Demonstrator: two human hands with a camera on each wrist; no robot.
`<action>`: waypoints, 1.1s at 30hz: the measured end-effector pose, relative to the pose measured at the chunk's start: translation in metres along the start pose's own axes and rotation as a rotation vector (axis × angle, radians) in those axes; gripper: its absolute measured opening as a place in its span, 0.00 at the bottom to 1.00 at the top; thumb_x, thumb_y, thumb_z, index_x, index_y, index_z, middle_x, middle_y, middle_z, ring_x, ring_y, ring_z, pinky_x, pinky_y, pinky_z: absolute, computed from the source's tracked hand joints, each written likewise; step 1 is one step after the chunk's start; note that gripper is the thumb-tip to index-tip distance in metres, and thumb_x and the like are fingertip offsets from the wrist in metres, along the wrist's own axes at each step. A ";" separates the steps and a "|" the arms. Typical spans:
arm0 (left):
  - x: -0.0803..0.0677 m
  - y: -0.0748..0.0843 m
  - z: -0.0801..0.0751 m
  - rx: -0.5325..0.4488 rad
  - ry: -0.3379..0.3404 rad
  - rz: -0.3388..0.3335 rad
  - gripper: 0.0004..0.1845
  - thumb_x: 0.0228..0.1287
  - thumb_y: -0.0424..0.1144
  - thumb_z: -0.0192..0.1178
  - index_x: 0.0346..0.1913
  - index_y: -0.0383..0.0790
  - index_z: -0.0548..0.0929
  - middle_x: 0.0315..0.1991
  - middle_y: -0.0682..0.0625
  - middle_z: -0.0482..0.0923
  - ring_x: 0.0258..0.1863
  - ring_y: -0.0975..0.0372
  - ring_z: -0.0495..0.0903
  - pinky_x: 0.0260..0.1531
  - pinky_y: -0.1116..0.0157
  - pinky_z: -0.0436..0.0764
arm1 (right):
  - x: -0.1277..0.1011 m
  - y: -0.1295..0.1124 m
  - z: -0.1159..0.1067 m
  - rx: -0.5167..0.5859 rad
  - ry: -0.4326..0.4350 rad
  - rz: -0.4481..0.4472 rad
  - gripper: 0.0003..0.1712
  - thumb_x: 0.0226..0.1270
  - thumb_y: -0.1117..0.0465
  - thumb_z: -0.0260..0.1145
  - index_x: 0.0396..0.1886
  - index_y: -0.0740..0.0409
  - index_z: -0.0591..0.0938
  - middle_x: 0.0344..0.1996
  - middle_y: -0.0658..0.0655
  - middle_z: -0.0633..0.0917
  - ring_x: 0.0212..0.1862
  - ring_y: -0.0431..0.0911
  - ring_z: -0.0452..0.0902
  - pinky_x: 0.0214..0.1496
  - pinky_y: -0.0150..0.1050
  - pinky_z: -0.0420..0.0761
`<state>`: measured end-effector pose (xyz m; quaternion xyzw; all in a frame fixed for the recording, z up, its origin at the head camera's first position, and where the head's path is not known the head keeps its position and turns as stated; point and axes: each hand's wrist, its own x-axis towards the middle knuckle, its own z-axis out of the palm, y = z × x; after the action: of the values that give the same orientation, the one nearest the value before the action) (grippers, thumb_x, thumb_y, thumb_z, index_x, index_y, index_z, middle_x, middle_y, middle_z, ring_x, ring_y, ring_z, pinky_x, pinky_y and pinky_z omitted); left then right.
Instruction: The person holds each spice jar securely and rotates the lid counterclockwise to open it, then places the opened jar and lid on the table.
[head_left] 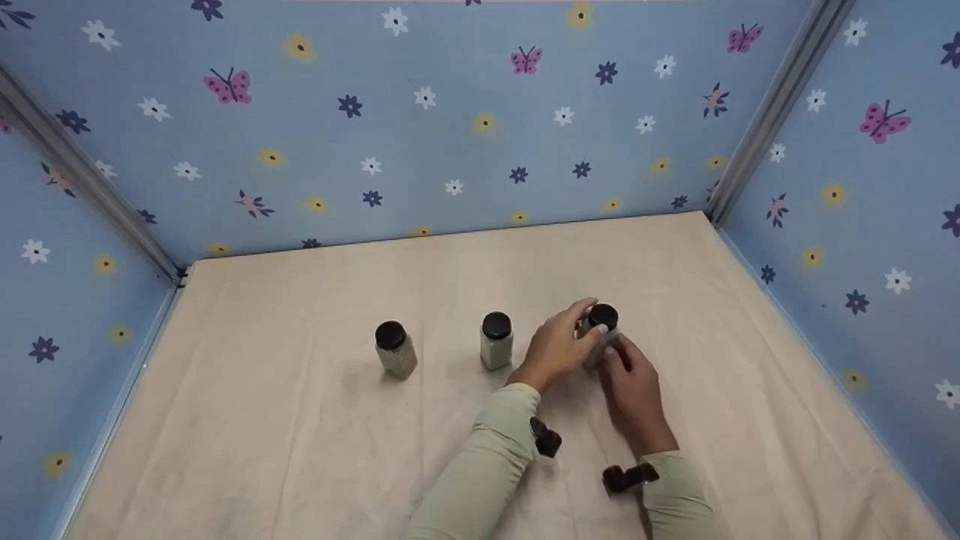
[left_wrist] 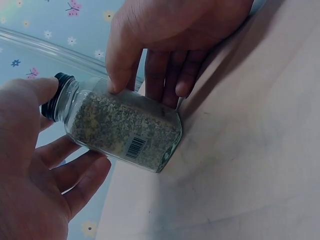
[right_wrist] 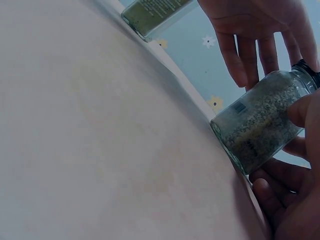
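Note:
A glass spice jar (head_left: pixel 602 321) with a black lid and greenish-grey flakes has its base on the beige cloth, right of centre. My right hand (head_left: pixel 634 386) grips it from the near side. In the right wrist view its thumb lies on the spice jar (right_wrist: pixel 260 120) and its fingers curl under it. My left hand (head_left: pixel 559 345) is cupped at the jar's left with straight, relaxed fingers. In the left wrist view the left hand (left_wrist: pixel 30 165) lies open beside the spice jar (left_wrist: pixel 125 127), while the right hand (left_wrist: pixel 170 35) pinches it from above.
Two more black-lidded jars stand in a row to the left: a middle jar (head_left: pixel 496 341) and a left jar (head_left: pixel 394 349). The middle jar (right_wrist: pixel 155 10) shows at the top of the right wrist view. Blue flowered walls (head_left: pixel 450 135) close three sides of the table (head_left: pixel 262 450).

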<state>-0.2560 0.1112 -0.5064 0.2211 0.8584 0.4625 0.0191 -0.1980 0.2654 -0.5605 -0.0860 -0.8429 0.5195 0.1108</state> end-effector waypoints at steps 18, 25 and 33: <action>0.003 -0.001 0.001 0.025 -0.019 0.004 0.26 0.73 0.53 0.56 0.72 0.58 0.73 0.58 0.57 0.79 0.51 0.64 0.78 0.51 0.60 0.77 | -0.001 0.003 -0.002 0.002 -0.011 -0.002 0.32 0.80 0.49 0.53 0.75 0.61 0.67 0.69 0.62 0.73 0.70 0.53 0.66 0.69 0.52 0.67; 0.006 0.001 -0.001 -0.007 -0.006 0.000 0.21 0.71 0.51 0.58 0.66 0.60 0.76 0.55 0.60 0.80 0.51 0.67 0.78 0.51 0.61 0.78 | 0.002 0.000 -0.002 -0.022 -0.028 0.013 0.32 0.80 0.49 0.52 0.75 0.62 0.66 0.70 0.62 0.71 0.72 0.54 0.64 0.70 0.52 0.65; 0.006 -0.001 0.001 -0.064 0.020 0.002 0.19 0.69 0.51 0.61 0.62 0.63 0.78 0.52 0.60 0.81 0.49 0.66 0.78 0.49 0.61 0.78 | 0.003 0.002 -0.002 0.002 -0.012 0.034 0.31 0.80 0.49 0.52 0.75 0.59 0.67 0.70 0.60 0.72 0.72 0.52 0.65 0.71 0.51 0.65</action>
<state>-0.2618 0.1143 -0.5070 0.2167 0.8430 0.4920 0.0172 -0.2001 0.2691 -0.5608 -0.0970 -0.8415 0.5225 0.0970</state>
